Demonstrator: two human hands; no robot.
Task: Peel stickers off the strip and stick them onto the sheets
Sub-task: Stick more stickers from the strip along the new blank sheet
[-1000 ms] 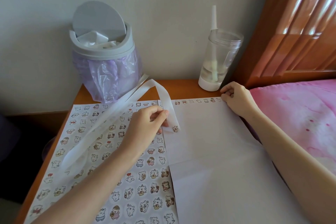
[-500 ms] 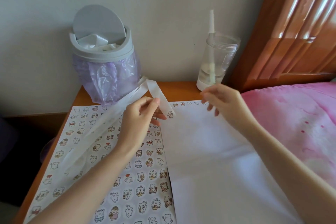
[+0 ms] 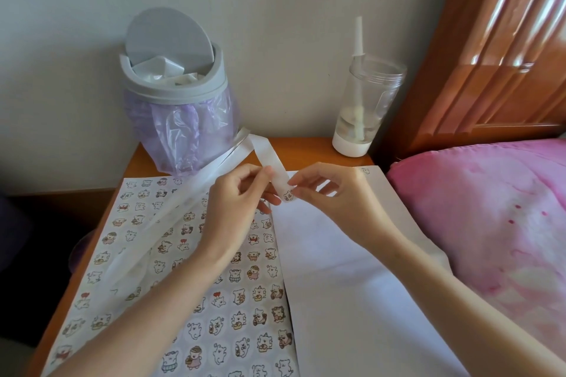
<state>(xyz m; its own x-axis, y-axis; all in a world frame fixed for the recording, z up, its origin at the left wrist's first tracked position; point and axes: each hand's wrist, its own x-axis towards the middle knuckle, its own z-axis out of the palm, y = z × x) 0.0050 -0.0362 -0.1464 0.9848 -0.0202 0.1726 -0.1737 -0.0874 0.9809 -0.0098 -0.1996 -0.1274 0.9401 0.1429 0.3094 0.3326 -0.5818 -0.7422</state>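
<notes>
Strip of white translucent backing paper [image 3: 266, 154] is up off the table on my feed, held over the far left corner of the plain white paper sheet [image 3: 352, 285]. From that corner it rises away from the sheet, folds over, and runs down to the left across the neighbouring sheet.

The person's left hand [image 3: 235, 208] pinches the strip between thumb and forefinger just above its free end, with the other fingers curled loosely underneath. The right hand [image 3: 333, 193] comes in from over the white sheet. Its thumb and forefinger are closed on the edge of that free end, right at a small cartoon-animal sticker [image 3: 288, 195], and its other fingers are bent and hold nothing. I can't tell whether the sticker's edge has lifted from the backing.

Edge to edge with the white sheet, on its left, lies a paper sheet covered in rows of cartoon-animal stickers [image 3: 245, 300]. Beyond the white sheet's far left corner stands a grey swing-lid bin lined with a purple plastic bag [image 3: 174, 92]. Beyond its far right corner stands a clear plastic cup with a white base and white straw [image 3: 364, 107]. Both sheets lie on an orange-brown wooden table [image 3: 306, 150], and a pink blanket [image 3: 490, 223] borders the white sheet's right side.
</notes>
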